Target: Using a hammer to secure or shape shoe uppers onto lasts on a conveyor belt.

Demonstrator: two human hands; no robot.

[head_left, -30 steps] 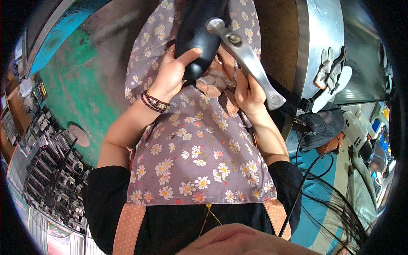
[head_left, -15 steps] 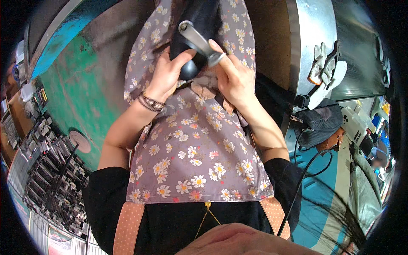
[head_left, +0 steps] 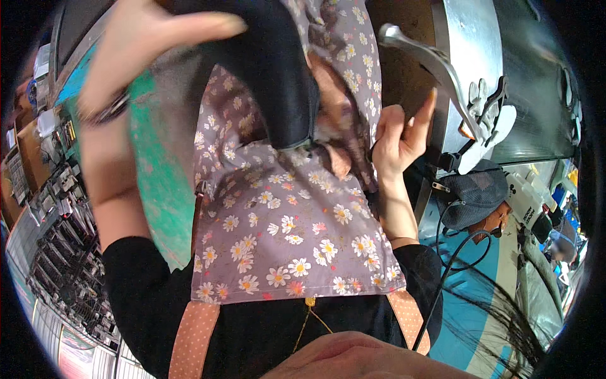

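1. Left hand [head_left: 142, 54]: raised high at upper left, thumb out, fingers wrapped over the top of a dark pad [head_left: 278, 82]. Holding it.
2. Right hand [head_left: 398, 139]: centre right, palm up, fingers loosely curled, thumb raised. Nothing in it; fingertips near the metal lever [head_left: 435, 69], contact not clear.
3. Pad: black, rounded, hangs down from the left hand over the floral cloth [head_left: 284, 234], lower end at mid-frame.
4. Lever: grey cast bar, runs diagonally from top centre down to the right, ending at a white and black fitting [head_left: 489, 129] on the steel machine [head_left: 499, 57].
5. Cloth: grey-purple with white daisies, drapes from under the pad down to the person's chest; hem straight, above orange dotted straps [head_left: 192, 341].
6. Bracelet [head_left: 107, 110] on the left wrist, blurred.
7. Left edge: green surface [head_left: 158, 189], then racks of small dark parts [head_left: 63, 265]; a brown box [head_left: 31, 148] above them. Labels too small to tell.
8. Right edge: dark cap [head_left: 473, 192] beside black cables [head_left: 451, 265], on a blue surface [head_left: 467, 322]; white device [head_left: 527, 202] just right of the cap.
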